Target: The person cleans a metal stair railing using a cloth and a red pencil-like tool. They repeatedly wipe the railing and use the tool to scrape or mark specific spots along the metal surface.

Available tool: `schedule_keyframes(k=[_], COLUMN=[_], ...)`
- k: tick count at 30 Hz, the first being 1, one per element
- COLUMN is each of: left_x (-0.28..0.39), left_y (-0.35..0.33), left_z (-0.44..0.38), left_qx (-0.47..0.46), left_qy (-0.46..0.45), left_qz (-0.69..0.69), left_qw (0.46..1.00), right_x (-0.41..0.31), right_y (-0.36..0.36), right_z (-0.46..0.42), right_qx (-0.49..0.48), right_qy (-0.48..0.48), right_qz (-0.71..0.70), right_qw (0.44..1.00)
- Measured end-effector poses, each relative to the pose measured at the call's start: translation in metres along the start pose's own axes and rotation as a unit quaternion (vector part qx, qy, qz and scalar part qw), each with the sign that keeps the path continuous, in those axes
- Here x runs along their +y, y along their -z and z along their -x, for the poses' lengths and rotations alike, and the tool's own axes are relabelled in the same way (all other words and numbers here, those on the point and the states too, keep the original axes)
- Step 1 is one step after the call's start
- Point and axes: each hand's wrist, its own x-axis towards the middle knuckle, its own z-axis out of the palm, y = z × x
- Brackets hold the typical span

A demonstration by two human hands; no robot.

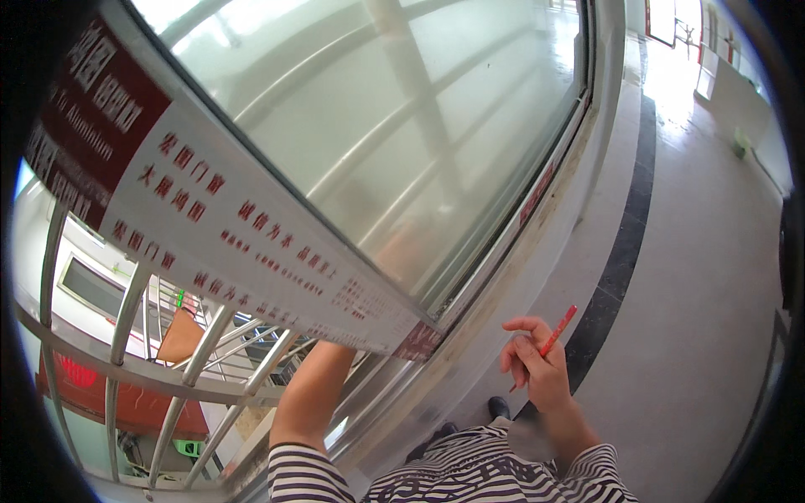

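My right hand is raised beside the window sill with a slim red pencil or pen held between its fingers, tilted up to the right. My left arm, in a striped sleeve, reaches behind the window frame, which carries a printed protective film; the left hand itself is hidden there. A large glass pane fills the frame, with blurred bars and a faint skin-toned shape showing in it.
Metal security bars curve along the lower left, with a red-covered object beyond them. The narrow sill runs diagonally to the upper right. A pale floor with a dark stone strip lies to the right.
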Motion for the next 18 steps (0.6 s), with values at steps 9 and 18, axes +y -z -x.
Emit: schedule_keyframes(k=[9, 18], left_x=[-0.007, -0.013], left_y=[0.015, 0.029], left_z=[0.009, 0.008], left_qx=[0.029, 0.047], left_qy=[0.052, 0.084], left_qz=[-0.048, -0.076], left_qw=[0.997, 0.992], right_x=[-0.003, -0.008], right_y=[0.02, 0.044], right_z=[0.013, 0.023], right_qx=[0.044, 0.117], right_qy=[-0.014, 0.015], right_qz=[-0.012, 0.008], right_qw=[0.999, 0.993])
